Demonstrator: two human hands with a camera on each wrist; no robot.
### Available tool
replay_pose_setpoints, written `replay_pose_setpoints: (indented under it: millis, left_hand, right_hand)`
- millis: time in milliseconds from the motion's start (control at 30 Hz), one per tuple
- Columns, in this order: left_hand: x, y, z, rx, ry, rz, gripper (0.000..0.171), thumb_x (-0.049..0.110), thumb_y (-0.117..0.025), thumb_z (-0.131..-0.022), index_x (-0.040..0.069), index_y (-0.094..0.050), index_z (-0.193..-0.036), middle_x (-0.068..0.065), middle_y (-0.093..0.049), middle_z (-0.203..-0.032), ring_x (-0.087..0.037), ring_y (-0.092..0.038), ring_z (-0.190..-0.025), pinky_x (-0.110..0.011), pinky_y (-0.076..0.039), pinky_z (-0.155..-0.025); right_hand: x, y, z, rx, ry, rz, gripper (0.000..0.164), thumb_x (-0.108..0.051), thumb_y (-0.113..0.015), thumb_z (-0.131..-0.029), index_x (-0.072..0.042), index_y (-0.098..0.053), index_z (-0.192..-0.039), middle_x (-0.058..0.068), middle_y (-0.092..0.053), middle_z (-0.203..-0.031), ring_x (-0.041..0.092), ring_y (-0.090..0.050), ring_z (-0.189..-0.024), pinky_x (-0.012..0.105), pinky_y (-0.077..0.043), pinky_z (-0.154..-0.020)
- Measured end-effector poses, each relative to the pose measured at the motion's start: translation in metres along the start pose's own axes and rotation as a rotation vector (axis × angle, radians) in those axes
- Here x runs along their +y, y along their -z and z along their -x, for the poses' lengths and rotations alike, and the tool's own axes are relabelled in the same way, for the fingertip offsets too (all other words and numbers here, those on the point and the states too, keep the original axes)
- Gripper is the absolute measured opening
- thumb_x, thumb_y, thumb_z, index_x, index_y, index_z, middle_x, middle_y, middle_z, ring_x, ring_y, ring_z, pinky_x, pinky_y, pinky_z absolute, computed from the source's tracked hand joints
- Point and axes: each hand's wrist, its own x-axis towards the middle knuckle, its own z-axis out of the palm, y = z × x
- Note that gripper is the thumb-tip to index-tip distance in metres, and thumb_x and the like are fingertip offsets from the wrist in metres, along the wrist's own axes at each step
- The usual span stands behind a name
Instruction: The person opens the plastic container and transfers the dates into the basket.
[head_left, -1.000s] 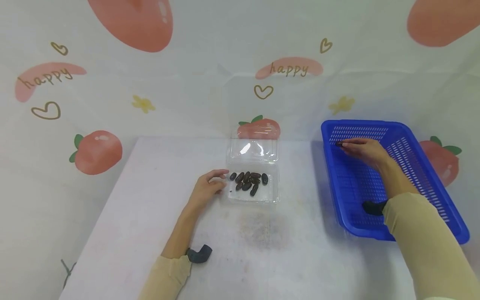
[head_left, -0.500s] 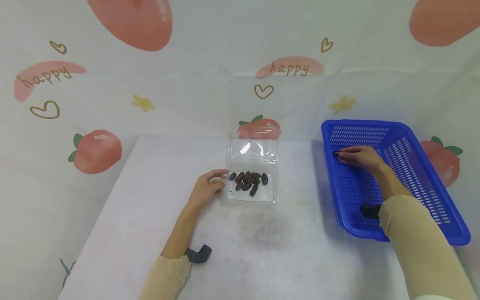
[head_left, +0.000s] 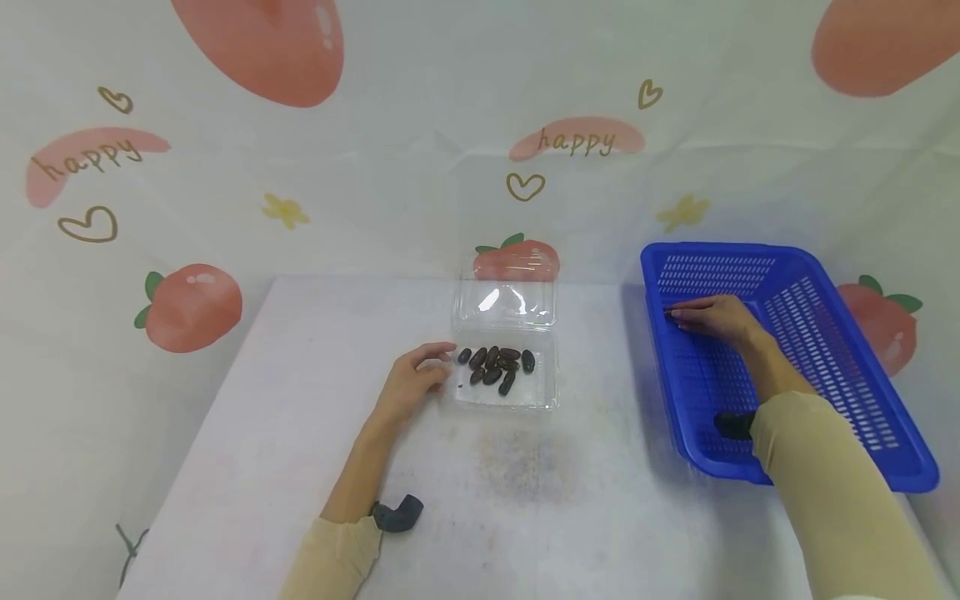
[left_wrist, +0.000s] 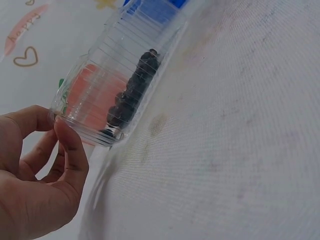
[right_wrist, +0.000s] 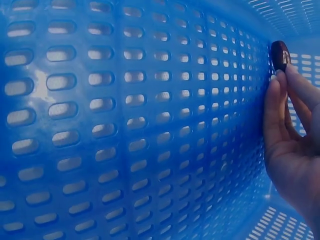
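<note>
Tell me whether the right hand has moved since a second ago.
Yes. In the head view, the right hand, pinching a date, has moved slightly toward the person, away from the far wall of the basket.

The basket [head_left: 672, 367] at three o'clock is smooth plastic, the box [head_left: 538, 388] glossy clear plastic. The counter [head_left: 585, 525] looks matt, cloth-covered.

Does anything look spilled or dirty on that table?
Yes: a brownish, speckled smudge on the white table, on the near side of the clear container; it stands out against the paler surface around it. Inside the container, a tiny dark speck lies apart from the dark oval pieces. Nothing looks spilled.
</note>
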Motion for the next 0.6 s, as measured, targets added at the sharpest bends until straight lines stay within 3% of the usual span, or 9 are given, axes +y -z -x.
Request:
replay_pose_setpoints:
  millis: [333, 500, 600]
  left_hand:
    - [-0.001, 0.0, 0.001, -0.013, 0.001, 0.036, 0.041, -0.003, -0.061, -0.088, 0.004, -0.064, -0.129, -0.016, -0.058, -0.119, -0.009, -0.055, -0.071, -0.023, -0.055, -0.071]
    - [0.004, 0.0, 0.003, -0.023, 0.001, 0.053, 0.043, -0.003, -0.061, -0.089, 0.003, -0.062, -0.132, -0.021, -0.056, -0.123, -0.009, -0.055, -0.074, -0.023, -0.055, -0.071]
    - [0.0, 0.001, 0.0, -0.012, 0.002, 0.042, 0.042, -0.002, -0.062, -0.09, 0.006, -0.064, -0.131, -0.02, -0.056, -0.123, -0.01, -0.054, -0.077, -0.023, -0.054, -0.071]
  right_hand:
    - [0.0, 0.005, 0.005, -0.056, 0.011, 0.042, 0.043, -0.01, -0.061, -0.098, 0.018, -0.052, -0.13, -0.013, -0.072, -0.091, 0.0, -0.067, -0.085, 0.021, -0.057, -0.078]
    - [-0.002, 0.01, 0.006, -0.062, 0.004, -0.029, 0.021, -0.01, -0.062, -0.098, -0.004, -0.071, -0.115, -0.012, -0.073, -0.091, 0.002, -0.066, -0.085, 0.021, -0.056, -0.077]
    - [-0.007, 0.01, 0.006, -0.032, 0.028, -0.008, 0.025, -0.014, -0.063, -0.098, -0.004, -0.07, -0.12, -0.014, -0.072, -0.093, 0.002, -0.066, -0.086, 0.02, -0.056, -0.076]
